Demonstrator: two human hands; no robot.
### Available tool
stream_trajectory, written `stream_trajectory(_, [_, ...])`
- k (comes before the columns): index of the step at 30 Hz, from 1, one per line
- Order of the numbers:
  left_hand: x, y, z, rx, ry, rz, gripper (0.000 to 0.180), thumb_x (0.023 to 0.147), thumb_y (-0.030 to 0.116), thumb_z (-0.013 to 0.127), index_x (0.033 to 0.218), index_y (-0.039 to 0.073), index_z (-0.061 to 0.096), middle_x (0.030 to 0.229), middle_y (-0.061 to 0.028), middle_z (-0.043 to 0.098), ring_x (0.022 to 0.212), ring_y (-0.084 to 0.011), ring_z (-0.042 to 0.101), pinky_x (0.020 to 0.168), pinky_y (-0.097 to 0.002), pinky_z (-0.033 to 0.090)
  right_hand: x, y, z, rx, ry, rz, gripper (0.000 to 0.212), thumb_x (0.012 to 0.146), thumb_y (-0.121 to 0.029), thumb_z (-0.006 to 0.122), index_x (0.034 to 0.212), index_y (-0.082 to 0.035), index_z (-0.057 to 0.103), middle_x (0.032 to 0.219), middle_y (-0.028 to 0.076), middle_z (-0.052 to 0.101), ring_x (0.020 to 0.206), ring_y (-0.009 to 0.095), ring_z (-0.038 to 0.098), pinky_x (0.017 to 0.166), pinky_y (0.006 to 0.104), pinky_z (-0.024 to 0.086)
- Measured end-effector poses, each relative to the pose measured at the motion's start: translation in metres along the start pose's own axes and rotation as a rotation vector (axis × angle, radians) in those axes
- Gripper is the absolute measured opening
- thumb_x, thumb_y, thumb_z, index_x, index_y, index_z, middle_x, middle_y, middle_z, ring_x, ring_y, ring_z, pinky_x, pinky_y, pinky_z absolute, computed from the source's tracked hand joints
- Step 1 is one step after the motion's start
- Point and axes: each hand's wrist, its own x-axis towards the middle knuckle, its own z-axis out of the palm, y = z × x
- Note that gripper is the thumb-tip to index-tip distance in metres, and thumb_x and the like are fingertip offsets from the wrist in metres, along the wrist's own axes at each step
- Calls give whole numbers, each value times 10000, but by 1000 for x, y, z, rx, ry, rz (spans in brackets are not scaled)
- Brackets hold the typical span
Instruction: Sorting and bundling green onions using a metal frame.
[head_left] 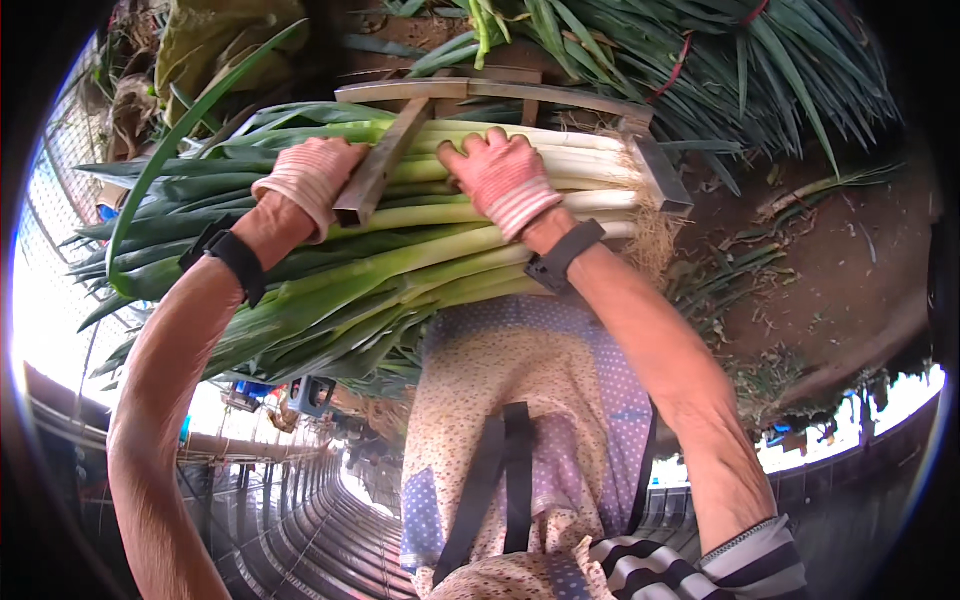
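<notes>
A thick bundle of leeks (420, 255) lies across a metal frame (395, 150), green leaves to the left and white root ends to the right. My left hand (312, 178), in a pinkish knit glove, is closed over the green leaves just left of the frame's upright bar. Gloved the same way, my right hand (507, 178) curls its fingers over the pale stalks between the two bars. The stringy roots (655, 240) hang by the right-hand bar (663, 178). The undersides of both hands are hidden.
More leeks (690, 80) are heaped beyond the frame, with a red tie (683, 65) among them. Loose leaves litter the brown soil (850, 265) at the right. An olive-coloured sack (225, 50) stands at the far left. A patterned apron (510, 380) touches the near side.
</notes>
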Motion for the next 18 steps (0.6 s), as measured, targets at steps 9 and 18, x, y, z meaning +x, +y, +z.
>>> stream_trajectory(9, [10,1,4,17,-1,-12,211,897,176,574,1080,138,671,1021,-128,676,908,-317,695,733,-431,579,-6,20,-27,-50,-192,130,401,820,-399,696,1142,-165,636,1081,67,651,1006,238,588,789,359,537])
stream_trajectory(18, [10,-2,8,-29,38,-10,197,857,149,612,1039,135,686,942,-128,690,908,-320,695,756,-430,573,-70,85,-38,-244,-92,156,106,813,-198,611,860,-144,690,877,46,643,876,235,608,658,350,559])
